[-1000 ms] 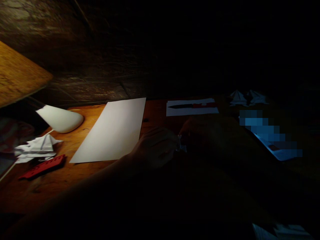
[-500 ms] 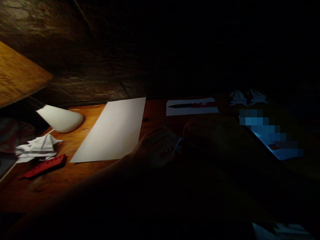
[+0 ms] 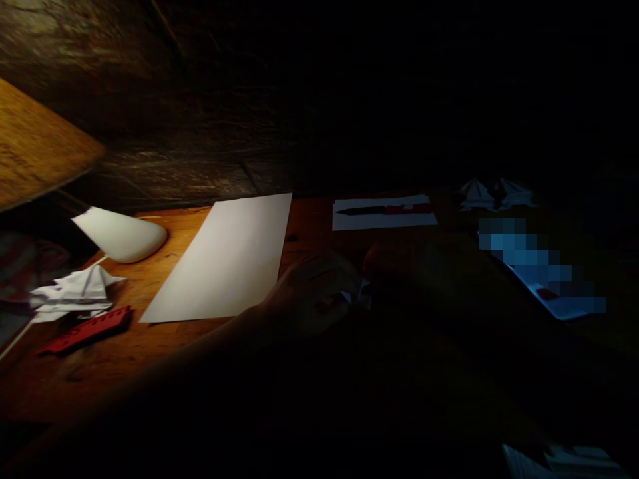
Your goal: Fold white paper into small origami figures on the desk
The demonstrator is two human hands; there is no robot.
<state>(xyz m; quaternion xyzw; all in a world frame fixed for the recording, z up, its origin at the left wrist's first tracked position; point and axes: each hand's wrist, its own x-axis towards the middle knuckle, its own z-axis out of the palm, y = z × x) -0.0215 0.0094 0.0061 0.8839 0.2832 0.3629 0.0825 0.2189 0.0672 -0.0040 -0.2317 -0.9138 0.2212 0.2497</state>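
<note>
The scene is very dark. My left hand [image 3: 312, 293] is curled, fingers closed on a small folded piece of white paper [image 3: 360, 293] in the middle of the wooden table [image 3: 150, 293]. My right hand [image 3: 414, 263] meets it from the right, in deep shadow, and seems to pinch the same paper; its fingers are hard to make out. A blank white sheet [image 3: 227, 259] lies just left of my left hand.
A white lamp shade [image 3: 120, 233] glows at the left. Folded white paper figures [image 3: 74, 293] and a red ruler-like strip [image 3: 84, 330] lie near it. Farther back are a sheet with a knife on it [image 3: 384, 211], two folded paper shapes [image 3: 492, 193] and a blue-lit screen [image 3: 544, 273].
The small paper between my hands has shifted slightly as my fingers work it. The hands stay in the same place.
</note>
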